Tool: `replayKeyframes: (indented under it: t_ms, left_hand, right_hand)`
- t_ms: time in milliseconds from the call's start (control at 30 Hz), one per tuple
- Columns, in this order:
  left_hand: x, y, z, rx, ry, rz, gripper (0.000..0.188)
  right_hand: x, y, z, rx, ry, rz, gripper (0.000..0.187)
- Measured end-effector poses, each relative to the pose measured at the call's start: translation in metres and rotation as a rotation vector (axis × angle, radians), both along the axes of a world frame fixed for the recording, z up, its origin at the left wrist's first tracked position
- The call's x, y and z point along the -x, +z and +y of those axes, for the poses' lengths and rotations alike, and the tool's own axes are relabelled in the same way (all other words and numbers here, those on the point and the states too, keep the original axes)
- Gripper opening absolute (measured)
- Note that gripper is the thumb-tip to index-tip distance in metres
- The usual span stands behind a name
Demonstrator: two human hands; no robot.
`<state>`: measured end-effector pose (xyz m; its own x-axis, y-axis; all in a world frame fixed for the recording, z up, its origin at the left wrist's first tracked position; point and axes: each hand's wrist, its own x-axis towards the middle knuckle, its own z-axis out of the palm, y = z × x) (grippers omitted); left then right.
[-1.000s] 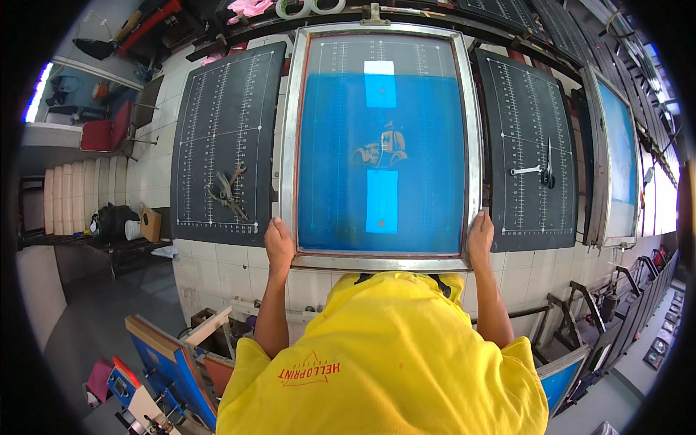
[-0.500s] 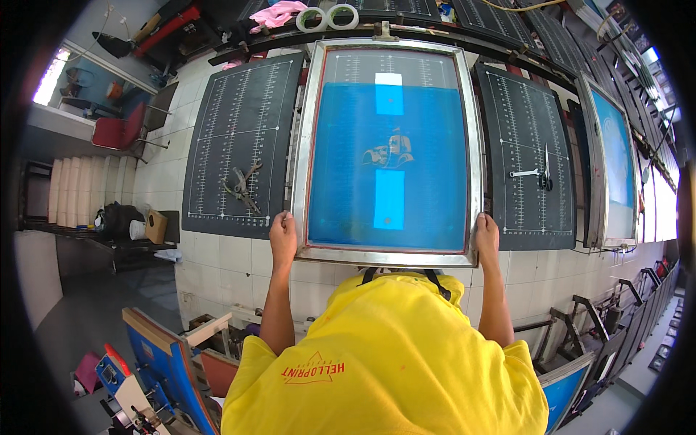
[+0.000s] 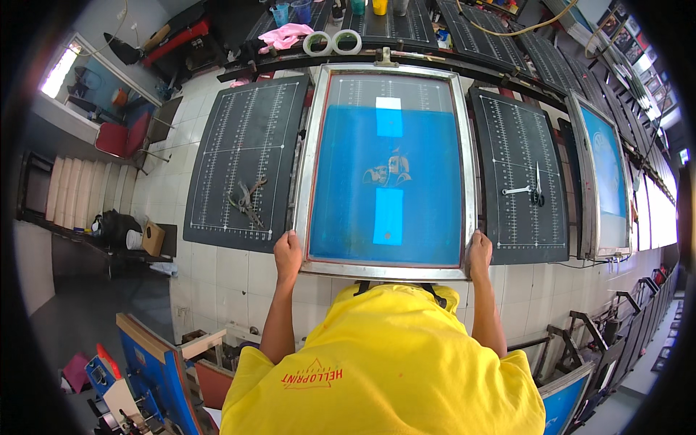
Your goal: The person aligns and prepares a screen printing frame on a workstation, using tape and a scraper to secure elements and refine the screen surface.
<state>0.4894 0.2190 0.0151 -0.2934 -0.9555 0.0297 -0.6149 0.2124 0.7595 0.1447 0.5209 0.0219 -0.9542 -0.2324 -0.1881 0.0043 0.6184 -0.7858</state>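
A silk-screen frame (image 3: 384,272) with a silvery metal rim lies in front of me over a dark printing board. Its blue mesh (image 3: 428,152) carries a pale drawing of a vehicle, and two light rectangles show through above and below that drawing. My left hand (image 3: 288,255) is closed on the rim's left side near the close corner. On the opposite side, my right hand (image 3: 479,255) grips the rim at about the same height. The fingertips under and behind the rim are partly hidden. A hinge clamp (image 3: 385,56) meets the frame's far edge.
Dark ruled boards flank the frame; pliers (image 3: 249,201) lie on the left board (image 3: 217,174), scissors (image 3: 538,190) and a wrench (image 3: 516,191) on the right one (image 3: 507,225). Beyond the rail are two tape rolls (image 3: 346,41), a pink cloth (image 3: 287,35) and cups (image 3: 280,14). Another screen (image 3: 605,167) leans at right.
The view has tilted, so the frame, boards and both hands sit lower in the picture and cups show at the far edge. Both hands keep their hold on the frame.
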Motion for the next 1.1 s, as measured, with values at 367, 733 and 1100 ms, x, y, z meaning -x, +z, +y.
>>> replayKeyframes:
  t_ms: [367, 733, 1100]
  left_hand:
    - [0.003, 0.013, 0.012, -0.035, 0.012, 0.096, 0.039]
    - [0.001, 0.012, 0.004, -0.092, 0.013, 0.103, 0.039]
    - [-0.007, 0.005, -0.005, -0.104, -0.019, 0.129, 0.038]
  right_hand:
    - [0.006, 0.015, 0.010, -0.008, -0.020, -0.001, 0.042]
    - [0.006, 0.009, 0.006, 0.007, -0.023, 0.068, 0.043]
    - [0.008, -0.008, 0.004, 0.026, 0.017, 0.130, 0.040]
